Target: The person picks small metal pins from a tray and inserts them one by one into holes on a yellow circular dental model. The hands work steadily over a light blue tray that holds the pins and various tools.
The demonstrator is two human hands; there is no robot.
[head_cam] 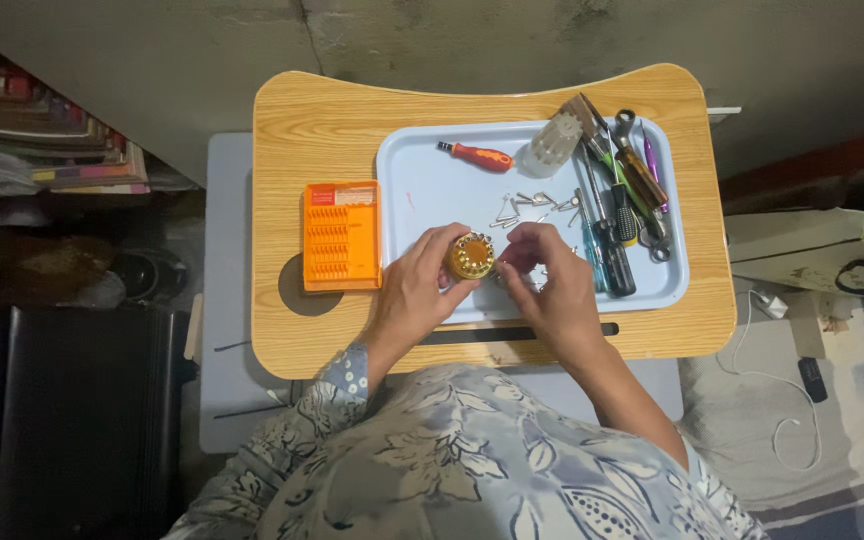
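My left hand [418, 288] grips a small round gold-coloured holder [472, 256] with a ring of pegs on top, held over the front edge of a pale blue tray [422, 185]. My right hand [550, 282] sits just to its right, fingertips pinched together close to the holder; whatever they pinch is too small to make out. Loose small metal bits [532, 205] lie scattered on the tray behind my hands.
The tray rests on a wooden lap table [302, 130]. An orange bit case [341, 236] lies left of the tray. A red-handled screwdriver [477, 155], a clear plastic cup [554, 145] and several hand tools [624, 195] lie on the tray. Stacked books [62, 150] are at far left.
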